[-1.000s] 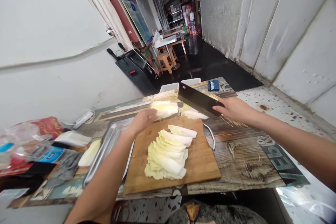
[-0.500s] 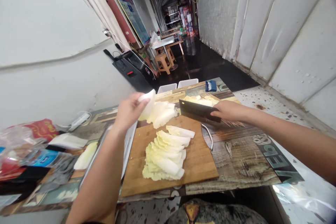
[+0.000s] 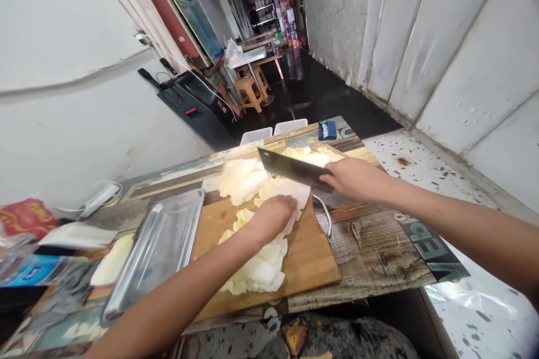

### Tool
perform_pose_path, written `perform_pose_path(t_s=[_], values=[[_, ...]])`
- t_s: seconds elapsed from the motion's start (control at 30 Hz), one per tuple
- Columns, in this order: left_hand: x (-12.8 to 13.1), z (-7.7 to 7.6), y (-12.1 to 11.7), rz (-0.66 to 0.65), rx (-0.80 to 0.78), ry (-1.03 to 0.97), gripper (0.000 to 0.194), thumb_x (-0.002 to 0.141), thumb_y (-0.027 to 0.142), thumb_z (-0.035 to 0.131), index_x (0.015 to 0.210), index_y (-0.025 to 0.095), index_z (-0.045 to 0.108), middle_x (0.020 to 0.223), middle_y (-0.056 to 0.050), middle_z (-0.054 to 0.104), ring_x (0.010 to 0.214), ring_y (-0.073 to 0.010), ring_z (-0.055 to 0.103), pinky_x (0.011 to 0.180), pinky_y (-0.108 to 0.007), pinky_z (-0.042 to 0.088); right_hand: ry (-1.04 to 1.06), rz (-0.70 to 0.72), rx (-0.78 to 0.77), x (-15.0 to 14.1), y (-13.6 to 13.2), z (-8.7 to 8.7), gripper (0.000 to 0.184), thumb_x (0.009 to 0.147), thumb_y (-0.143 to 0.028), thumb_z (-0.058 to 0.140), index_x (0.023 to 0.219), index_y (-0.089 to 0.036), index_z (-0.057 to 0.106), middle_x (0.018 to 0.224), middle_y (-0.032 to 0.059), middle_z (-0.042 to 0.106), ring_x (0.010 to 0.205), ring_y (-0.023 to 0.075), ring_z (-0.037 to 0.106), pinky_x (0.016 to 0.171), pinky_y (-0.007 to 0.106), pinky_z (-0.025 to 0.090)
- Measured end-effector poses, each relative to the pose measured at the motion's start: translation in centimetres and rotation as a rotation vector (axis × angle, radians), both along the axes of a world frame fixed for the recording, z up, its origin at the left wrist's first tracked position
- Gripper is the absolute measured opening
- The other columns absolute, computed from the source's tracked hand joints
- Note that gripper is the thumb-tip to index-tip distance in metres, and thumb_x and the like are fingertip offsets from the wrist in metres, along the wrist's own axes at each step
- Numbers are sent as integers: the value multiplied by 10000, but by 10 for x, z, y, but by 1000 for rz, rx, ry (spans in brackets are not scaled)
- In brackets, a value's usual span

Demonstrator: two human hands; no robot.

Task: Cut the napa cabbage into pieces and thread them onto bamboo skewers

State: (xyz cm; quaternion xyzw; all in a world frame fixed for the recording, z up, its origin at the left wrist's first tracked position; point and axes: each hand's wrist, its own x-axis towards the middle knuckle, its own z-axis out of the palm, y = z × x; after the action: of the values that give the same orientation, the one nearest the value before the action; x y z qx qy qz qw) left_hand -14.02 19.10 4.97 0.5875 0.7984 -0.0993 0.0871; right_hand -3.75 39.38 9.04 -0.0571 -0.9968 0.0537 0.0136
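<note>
My right hand (image 3: 351, 178) grips the handle end of a dark cleaver (image 3: 295, 169), its blade slanting left over cabbage pieces behind the board. Over the wooden cutting board (image 3: 314, 269), my left hand (image 3: 278, 214) is closed on a pale napa cabbage leaf (image 3: 301, 193) near the board's far edge. Its fingertips are partly hidden. Beneath my left wrist lies a row of overlapping cabbage leaves (image 3: 263, 269). More leaves (image 3: 242, 179) are piled just beyond the board, left of the blade.
A metal tray (image 3: 158, 241) lies left of the board, with a single cabbage leaf (image 3: 113, 261) beside it. Thin wooden skewers (image 3: 334, 150) and a blue box (image 3: 327, 130) are at the table's far right. White bins (image 3: 290, 127) stand past the far edge.
My left hand picked up a leaf from the back pile and brought it right, over the board. The cleaver has shifted slightly left in view. The camera view has turned a little right.
</note>
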Motion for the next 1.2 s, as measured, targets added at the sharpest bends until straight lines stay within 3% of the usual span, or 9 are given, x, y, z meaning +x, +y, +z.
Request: perform_pose_path(t_s=[0.13,0.33,0.6,0.83,1.2], values=[[5,-6,-4,-28,-52,116,271,860,54,430,1037,54,635,1021,-174,652,982,-282,608,867,-387,502,-74,76,-65,5,-16,3,376,945,-382,406,882,-148,694,774,136,706,743,264,676,588,309,403],[5,-17,-4,-56,-40,122,305,856,52,441,1092,23,632,1096,-212,645,1032,-302,607,878,-397,525,-123,86,-61,-6,-26,1,350,949,-345,422,910,-143,704,775,140,710,761,265,686,608,304,411],[2,-24,-5,-92,-37,150,319,854,56,444,1105,38,639,1104,-189,654,1002,-287,614,853,-389,539,-235,78,-40,-19,-33,12,354,951,-312,424,952,-110,715,834,165,720,828,267,695,649,293,435],[1,-21,-2,-67,-76,160,317,869,59,421,1098,52,639,1089,-182,660,1004,-273,611,855,-356,518,-288,106,-26,-27,-44,11,333,940,-276,447,975,-87,719,942,200,721,900,293,691,671,310,455],[7,4,-3,-76,-117,139,269,877,50,411,1034,42,629,997,-174,659,942,-292,620,778,-374,503,-137,-37,34,-39,21,-6,375,943,-333,451,1052,-58,681,1027,223,701,974,303,667,753,333,466]])
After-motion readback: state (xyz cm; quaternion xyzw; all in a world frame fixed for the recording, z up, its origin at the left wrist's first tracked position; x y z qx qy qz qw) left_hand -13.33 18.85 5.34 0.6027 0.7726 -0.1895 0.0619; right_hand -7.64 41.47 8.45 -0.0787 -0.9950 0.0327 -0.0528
